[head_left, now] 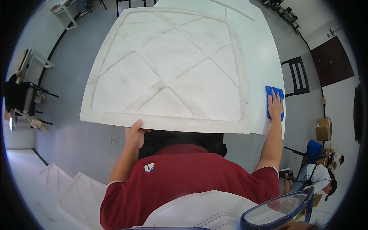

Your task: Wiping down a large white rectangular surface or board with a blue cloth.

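Observation:
A large white panel [165,81] with raised crossing ribs and grey smudges lies in front of me. It rests over the white table, its near edge reaching past toward my body. My left hand [135,135] grips that near edge at the left, thumb on top and the other fingers partly hidden beneath. To the right of the panel, a folded blue cloth [269,91] lies at the table's right edge. My right hand [275,105] rests flat on this cloth with its fingers stretched out and slightly apart.
The white table [257,57] extends beyond the panel on the right and far side. A black chair [297,76] stands by its right edge. More white panels [82,195] lie at lower left. A cardboard box [324,129] and a seated person [314,178] are at right.

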Motion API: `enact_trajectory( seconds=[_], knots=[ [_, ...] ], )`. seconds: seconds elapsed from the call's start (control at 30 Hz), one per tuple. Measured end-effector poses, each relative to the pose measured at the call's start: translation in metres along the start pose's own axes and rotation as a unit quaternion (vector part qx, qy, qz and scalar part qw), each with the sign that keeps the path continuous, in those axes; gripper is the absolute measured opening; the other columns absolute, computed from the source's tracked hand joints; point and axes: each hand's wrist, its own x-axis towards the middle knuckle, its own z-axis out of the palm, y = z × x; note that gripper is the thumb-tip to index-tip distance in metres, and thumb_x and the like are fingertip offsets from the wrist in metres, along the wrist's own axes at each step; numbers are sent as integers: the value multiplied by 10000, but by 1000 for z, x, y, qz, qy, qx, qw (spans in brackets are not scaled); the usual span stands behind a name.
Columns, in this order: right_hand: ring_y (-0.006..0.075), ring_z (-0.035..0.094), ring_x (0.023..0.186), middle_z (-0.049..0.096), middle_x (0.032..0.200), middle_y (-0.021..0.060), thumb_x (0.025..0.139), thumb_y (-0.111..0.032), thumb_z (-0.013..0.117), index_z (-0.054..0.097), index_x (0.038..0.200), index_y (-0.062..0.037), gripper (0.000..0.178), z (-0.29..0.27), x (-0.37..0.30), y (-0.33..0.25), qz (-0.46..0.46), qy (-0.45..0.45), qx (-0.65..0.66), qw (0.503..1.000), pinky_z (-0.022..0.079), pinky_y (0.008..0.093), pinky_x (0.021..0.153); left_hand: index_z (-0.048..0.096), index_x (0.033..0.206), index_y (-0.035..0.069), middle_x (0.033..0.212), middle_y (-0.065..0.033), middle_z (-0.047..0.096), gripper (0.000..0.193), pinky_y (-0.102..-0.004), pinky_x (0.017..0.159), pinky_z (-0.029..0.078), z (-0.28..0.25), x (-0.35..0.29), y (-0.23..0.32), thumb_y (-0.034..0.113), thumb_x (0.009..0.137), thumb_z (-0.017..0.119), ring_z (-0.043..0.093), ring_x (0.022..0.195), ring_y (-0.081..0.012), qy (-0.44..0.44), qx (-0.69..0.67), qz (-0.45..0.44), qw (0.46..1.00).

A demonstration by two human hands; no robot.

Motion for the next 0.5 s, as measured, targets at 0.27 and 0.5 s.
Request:
enact_trajectory(
  seconds=[0.27,0.5],
  knots=[
    [366,218,1296,259,1431,62,852,-575,349,344,1334,-323,543,-4,-6,-8,-5,2,20,1000,197,634,952,510,1039,-2,904,-97,586,272,-310,593,471,-8,2,-2,152,819,553,580,756,-198,-1,11,-17,1000],
    [365,337,1218,367,1365,81,862,-466,426,432,1279,-266,463,-1,-6,-3,-32,61,32,997,289,534,958,491,1060,-7,901,-104,584,316,-309,590,469,-17,3,-6,181,814,555,577,746,-202,-7,18,-13,1000]
  ],
)
